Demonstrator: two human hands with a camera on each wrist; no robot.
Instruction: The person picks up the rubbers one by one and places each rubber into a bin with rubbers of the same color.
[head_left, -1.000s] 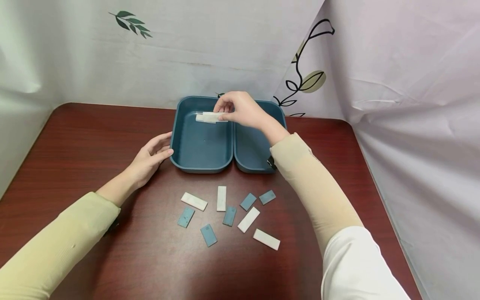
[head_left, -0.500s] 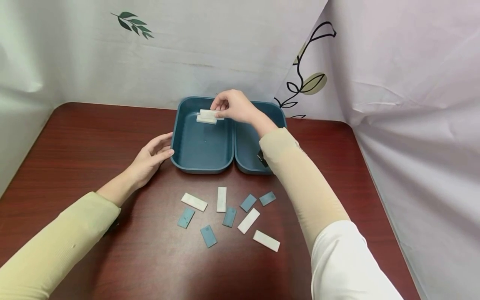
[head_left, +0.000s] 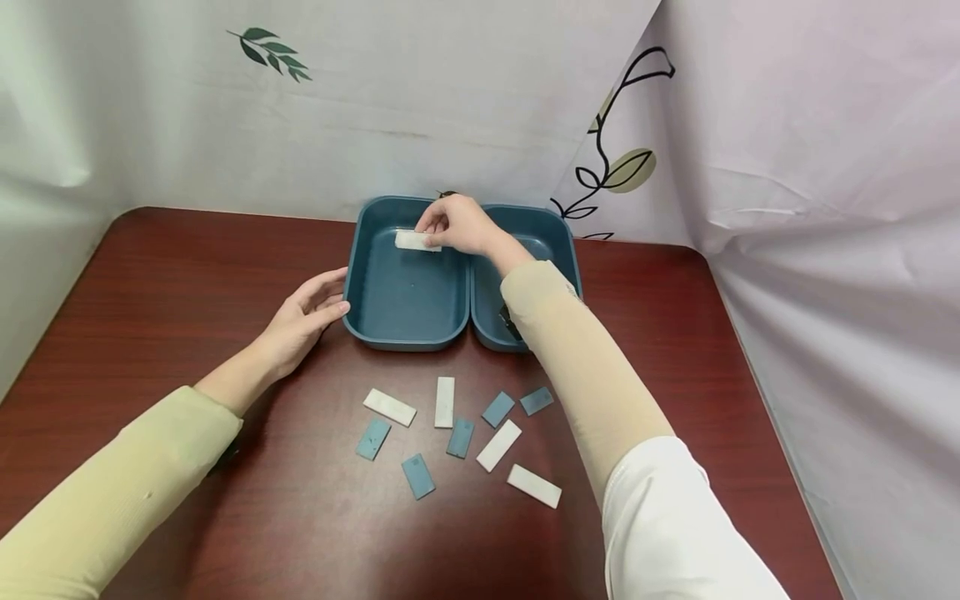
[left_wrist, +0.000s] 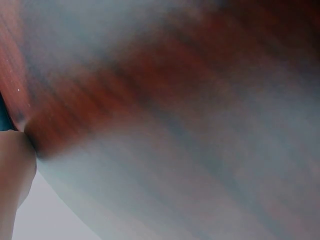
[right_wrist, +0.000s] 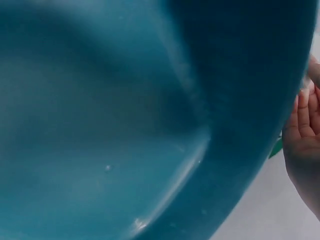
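My right hand [head_left: 459, 225] pinches a white rectangular tile [head_left: 409, 240] between thumb and fingers, low in the back of the left blue tray [head_left: 408, 308]. Any tile beneath it is hidden from the head view. At the tray's left side, my left hand [head_left: 298, 327] rests its fingers and thumb against the outer wall. A second blue tray [head_left: 486, 304] stands right beside the first, partly covered by my right forearm. The right wrist view shows mostly blue tray wall [right_wrist: 245, 100], with part of the right hand [right_wrist: 305, 120] at its edge.
In front of the trays, several white tiles [head_left: 445, 402] and several smaller blue-grey tiles [head_left: 417, 477] lie scattered on the dark red wooden table [head_left: 300, 517]. A pale curtain [head_left: 450, 100] hangs behind the table and along both sides.
My right hand has moved left and then down with the white tile. A separate white tile seen below it earlier in the tray no longer shows. The left hand stays against the tray.
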